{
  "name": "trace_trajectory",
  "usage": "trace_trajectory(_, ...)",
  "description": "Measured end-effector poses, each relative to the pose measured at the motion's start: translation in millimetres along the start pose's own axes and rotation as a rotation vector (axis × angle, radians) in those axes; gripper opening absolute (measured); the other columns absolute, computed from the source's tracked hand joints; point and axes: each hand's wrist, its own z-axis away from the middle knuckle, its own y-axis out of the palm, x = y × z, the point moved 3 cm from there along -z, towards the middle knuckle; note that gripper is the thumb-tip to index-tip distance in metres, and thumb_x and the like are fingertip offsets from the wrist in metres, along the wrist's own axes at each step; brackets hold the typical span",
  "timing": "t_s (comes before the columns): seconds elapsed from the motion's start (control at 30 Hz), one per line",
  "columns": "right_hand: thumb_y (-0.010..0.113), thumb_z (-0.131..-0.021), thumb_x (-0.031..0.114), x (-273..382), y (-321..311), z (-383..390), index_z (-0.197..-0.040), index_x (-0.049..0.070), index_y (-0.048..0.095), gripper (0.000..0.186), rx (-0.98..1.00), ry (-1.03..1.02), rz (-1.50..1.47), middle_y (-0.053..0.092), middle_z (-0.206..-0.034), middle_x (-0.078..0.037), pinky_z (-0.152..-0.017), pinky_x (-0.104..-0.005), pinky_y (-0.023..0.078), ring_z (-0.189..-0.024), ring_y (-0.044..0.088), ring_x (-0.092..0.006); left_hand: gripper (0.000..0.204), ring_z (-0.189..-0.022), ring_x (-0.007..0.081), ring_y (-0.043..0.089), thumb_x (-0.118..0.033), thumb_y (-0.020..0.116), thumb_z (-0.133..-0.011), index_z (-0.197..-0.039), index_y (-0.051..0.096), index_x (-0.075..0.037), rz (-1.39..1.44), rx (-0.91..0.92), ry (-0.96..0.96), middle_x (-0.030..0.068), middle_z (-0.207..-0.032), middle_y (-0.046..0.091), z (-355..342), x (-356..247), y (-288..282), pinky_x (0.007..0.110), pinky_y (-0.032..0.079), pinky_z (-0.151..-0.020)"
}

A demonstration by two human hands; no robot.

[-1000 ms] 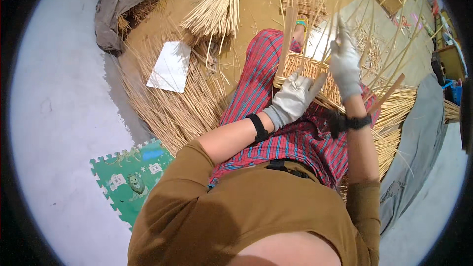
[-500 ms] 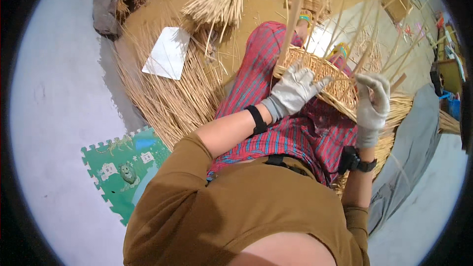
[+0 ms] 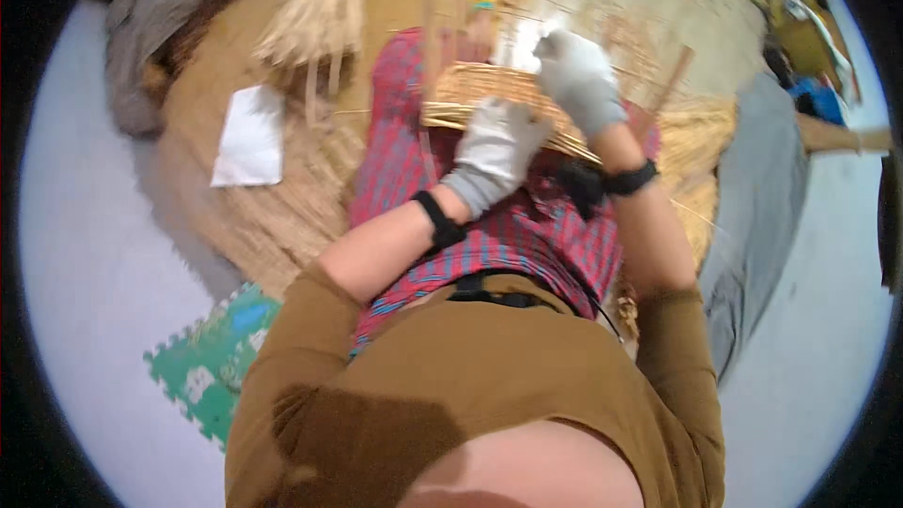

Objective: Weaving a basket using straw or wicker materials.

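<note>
Across my lap lies a partly woven wicker basket, pale yellow, with a thick edge of canes on the side nearest me. My left hand, in a whitish glove, has its fingers curled on that near edge and grips it. My right hand, gloved the same way, is closed and raised over the basket's right part. What its fingers hold is hidden and smeared by motion. An upright wooden strip stands at the basket's left end. Another strip slants up on the right, past my right wrist.
Loose canes spread on the left under a white sheet. Beyond stands a tied bundle of pale canes. More straw-coloured canes and a grey cloth lie right. A green foam mat lies near left.
My right hand has swung left and away from me and closed. My left hand has curled onto the basket's near edge. The whole view has shifted, so things sit further left.
</note>
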Motion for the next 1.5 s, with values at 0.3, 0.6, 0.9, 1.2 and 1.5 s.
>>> trace_trajectory(0.3, 0.055, -0.105, 0.017, -34, -11, 145, -0.112, 0.001, 0.067, 0.021, 0.415, 0.412, -1.036, 0.072, -0.093, -0.004, -0.054, -0.0261, 0.047, -0.062, 0.06, -0.0087, 0.034, -0.09, 0.0285, 0.066, -0.026, 0.058, -0.093, -0.126, 0.068, -0.025, 0.107, -0.004, -0.004, 0.0062, -0.091, 0.063, 5, 7, 5, 0.045, 0.05, -0.083)
trace_trajectory(0.6, 0.063, -0.092, 0.003, -29, -29, 18, -0.153, 0.017, 0.05, 0.063, -0.348, -0.112, -0.486, 0.055, -0.146, -0.022, -0.111, -0.0445, 0.045, -0.139, 0.049, -0.04, 0.064, -0.092, 0.023, 0.061, -0.017, 0.054, -0.093, -0.155, 0.042, -0.003, -0.226, -0.064, 0.05, 0.0068, -0.093, 0.061, 12, -12, 14, 0.04, 0.045, -0.088)
trace_trajectory(0.9, 0.085, -0.079, 0.015, -54, -14, 160, -0.143, 0.01, 0.06, 0.069, -0.225, 0.134, -0.233, 0.071, -0.119, -0.012, -0.095, -0.0373, 0.053, -0.109, 0.067, -0.0254, 0.042, -0.101, 0.0295, 0.066, -0.021, 0.052, -0.093, -0.133, 0.064, -0.023, -0.124, -0.097, 0.131, 0.01, -0.102, 0.065, 11, -2, 13, 0.05, 0.045, -0.098)
trace_trajectory(1.2, 0.083, -0.079, 0.032, -27, 15, 141, -0.157, 0.007, 0.042, 0.091, -0.111, 0.027, -0.07, 0.069, -0.114, -0.012, -0.101, -0.0452, 0.042, -0.113, 0.058, -0.0344, 0.039, -0.085, 0.0256, 0.064, -0.021, 0.061, -0.083, -0.121, 0.07, -0.021, -0.109, -0.127, 0.168, 0.0032, -0.089, 0.063, 8, 1, 15, 0.046, 0.046, -0.075)
trace_trajectory(1.5, 0.08, -0.087, 0.033, -62, -49, 75, -0.153, 0.007, 0.042, 0.08, -0.371, 0.17, -0.319, 0.073, -0.102, -0.025, -0.074, -0.0443, 0.059, -0.085, 0.074, -0.0359, 0.042, -0.106, 0.0269, 0.063, -0.02, 0.066, -0.087, -0.129, 0.066, -0.018, -0.18, -0.153, 0.238, 0.0086, -0.103, 0.062, -7, -36, 2, 0.045, 0.047, -0.097)
